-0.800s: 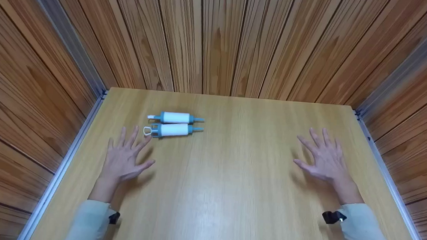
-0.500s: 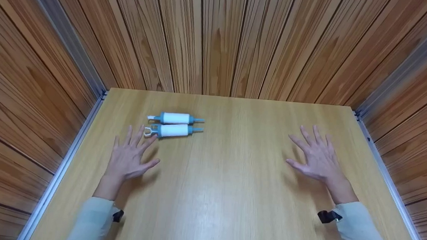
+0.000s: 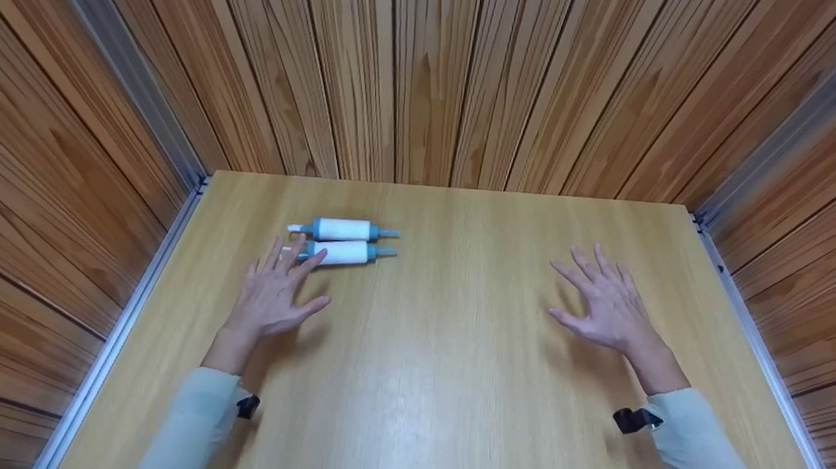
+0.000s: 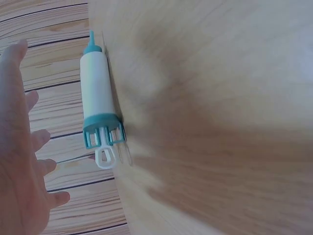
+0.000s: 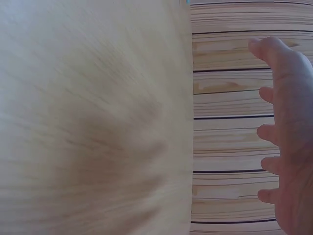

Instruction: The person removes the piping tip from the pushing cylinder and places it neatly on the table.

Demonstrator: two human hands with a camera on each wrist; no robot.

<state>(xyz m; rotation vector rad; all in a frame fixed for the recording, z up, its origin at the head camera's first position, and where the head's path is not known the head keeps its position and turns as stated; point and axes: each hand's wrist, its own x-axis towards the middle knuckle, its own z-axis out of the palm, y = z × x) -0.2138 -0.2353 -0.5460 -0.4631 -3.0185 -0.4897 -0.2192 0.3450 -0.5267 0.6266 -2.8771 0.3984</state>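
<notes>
Two syringe-like tubes lie side by side at the table's back left, the far one (image 3: 342, 229) and the near one (image 3: 349, 252). Both have white barrels and blue ends with thin nozzles pointing right. In the left wrist view, one tube (image 4: 96, 83) shows a slotted teal collar and a white pull ring. My left hand (image 3: 270, 298) hovers with fingers spread, its fingertips overlapping the near tube's ring end in the head view. Over the table's right side, my right hand (image 3: 611, 314) is spread too and holds nothing.
The light wooden table (image 3: 424, 353) is bordered by metal rails, the left one (image 3: 124, 332) and the right one (image 3: 769, 362). Wood-plank walls (image 3: 429, 81) rise at the back and sides. A small black device (image 3: 633, 420) sits at the right cuff.
My left hand has moved right and forward, and its fingers now overlap the near tube in the head view. My right hand has drifted left. Both tubes stay put.
</notes>
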